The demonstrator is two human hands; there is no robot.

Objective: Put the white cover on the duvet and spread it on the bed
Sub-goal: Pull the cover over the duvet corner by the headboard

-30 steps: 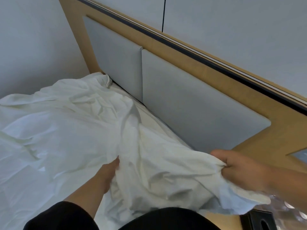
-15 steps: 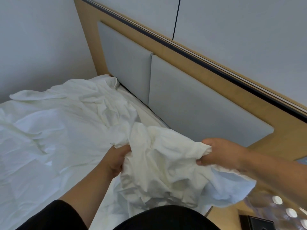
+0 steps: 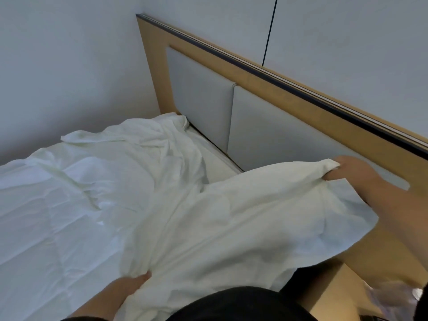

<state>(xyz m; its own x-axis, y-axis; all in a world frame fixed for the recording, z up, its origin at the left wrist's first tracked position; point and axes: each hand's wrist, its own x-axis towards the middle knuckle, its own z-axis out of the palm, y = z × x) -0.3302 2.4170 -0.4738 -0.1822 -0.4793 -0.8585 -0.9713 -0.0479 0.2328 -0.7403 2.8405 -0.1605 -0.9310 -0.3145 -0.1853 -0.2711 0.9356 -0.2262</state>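
Seen from the head view, looking down across a bed (image 3: 222,163) set into a room corner. White cover (image 3: 231,228) bunched and stretched diagonally from 7 o'clock toward 3 o'clock, its raised corner lifted clear of the mattress in front of the headboard. Right hand (image 3: 354,170) at 3 o'clock, fingers curled round that corner of the cover, pinching the cloth into a small peak beside the thumb; forearm running down toward 5 o'clock. Left hand (image 3: 132,283) at 7 o'clock, low in the picture, fingers closed on a gathered fold of the same cover, the fabric fanning out from the grip in tight creases. Duvet (image 3: 76,200) lying rumpled over the mattress from 9 o'clock to the centre, its far corner crumpled against the headboard near 12 o'clock; hard to tell where duvet ends and cover begins under the folds. Headboard (image 3: 266,135) with a tan wooden frame, two pale padded panels meeting at a vertical seam, and a dark strip along the top edge, slanting from 12 o'clock down to 3 o'clock. Grey wall (image 3: 69,54) at 10 o'clock. Dark clothing (image 3: 231,304) at 6 o'clock. Tan side surface (image 3: 335,293) at 5 o'clock, with something clear and crinkled, too blurred to identify, on it at the edge.
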